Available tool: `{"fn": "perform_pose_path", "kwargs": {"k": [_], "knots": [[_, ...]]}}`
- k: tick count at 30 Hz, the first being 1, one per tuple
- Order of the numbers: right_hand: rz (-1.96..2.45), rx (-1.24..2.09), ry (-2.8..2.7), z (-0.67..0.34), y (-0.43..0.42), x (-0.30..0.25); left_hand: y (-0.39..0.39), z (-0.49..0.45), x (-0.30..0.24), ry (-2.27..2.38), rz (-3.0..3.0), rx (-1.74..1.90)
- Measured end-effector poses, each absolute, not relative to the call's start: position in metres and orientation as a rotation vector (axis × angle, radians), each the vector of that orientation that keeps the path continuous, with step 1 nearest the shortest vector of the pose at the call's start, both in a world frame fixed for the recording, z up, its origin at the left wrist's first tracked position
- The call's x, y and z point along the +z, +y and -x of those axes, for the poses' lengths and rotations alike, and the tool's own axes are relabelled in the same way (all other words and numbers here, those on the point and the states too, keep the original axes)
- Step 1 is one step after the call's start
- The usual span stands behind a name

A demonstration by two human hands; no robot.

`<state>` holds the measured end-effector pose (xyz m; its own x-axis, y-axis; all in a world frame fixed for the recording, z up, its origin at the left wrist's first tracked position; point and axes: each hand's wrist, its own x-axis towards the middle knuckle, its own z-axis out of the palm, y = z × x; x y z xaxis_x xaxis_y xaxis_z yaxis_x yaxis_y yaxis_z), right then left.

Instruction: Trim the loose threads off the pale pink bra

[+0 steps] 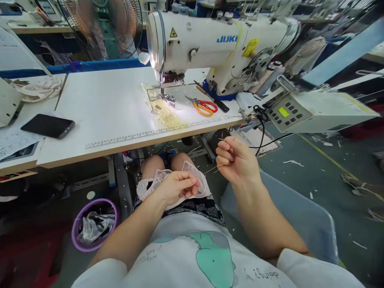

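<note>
Lace piece (pixel 196 176) sits on my lap, below the table's (pixel 105 104) front edge. It looks soft, light and floppy. My left hand (pixel 177 188) pinches its edge and my right hand (pixel 237 160) pinches the fine thread (pixel 210 170), which I'd best hold close to the cloth.

The workshop light is bright and fairly even. The strongest source is a small lamp under the head of the sewing machine (pixel 210 44). It throws a warm yellow pool on the white tabletop (pixel 114 104) and glare off the clear plastic (pixel 160 108) by the needle. Below the tabletop the shade is deep, and the purple basket (pixel 96 201) sits dim. The left hand (pixel 177 187), gripping pale fabric (pixel 196 174), and the right hand (pixel 235 160) are softly lit and sharp. The thread (pixel 211 169) pinched in the right hand is barely resolved. Wide-angle distortion bows the tabletop edge, and the control box (pixel 315 112) at the right is stretched and smeared.
</note>
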<state>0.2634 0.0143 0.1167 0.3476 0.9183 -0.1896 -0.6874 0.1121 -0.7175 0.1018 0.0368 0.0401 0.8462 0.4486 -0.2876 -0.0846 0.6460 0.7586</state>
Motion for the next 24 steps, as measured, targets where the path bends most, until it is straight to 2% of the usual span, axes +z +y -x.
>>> {"fn": "perform_pose_path", "kwargs": {"k": [7, 12, 16, 19, 24], "knots": [[0.875, 1.083, -0.246, -0.288, 0.015, 0.094, 0.042, -0.074, 0.002, 0.658, -0.907, 0.329], [0.811, 1.134, -0.158, -0.287, 0.015, 0.084, 0.043, -0.082, 0.016, 1.041, -1.646, 0.887], [0.807, 1.17, -0.121, -0.273, 0.014, 0.085, 0.041, -0.106, 0.04, 0.82, -2.128, 1.199], [0.815, 1.166, -0.127, -0.265, 0.013, 0.084, 0.038, -0.123, 0.042, 0.699, -2.305, 1.208], [0.795, 1.2, -0.146, -0.26, 0.012, 0.08, 0.035, -0.138, 0.027, 0.786, -2.274, 1.013]]}}
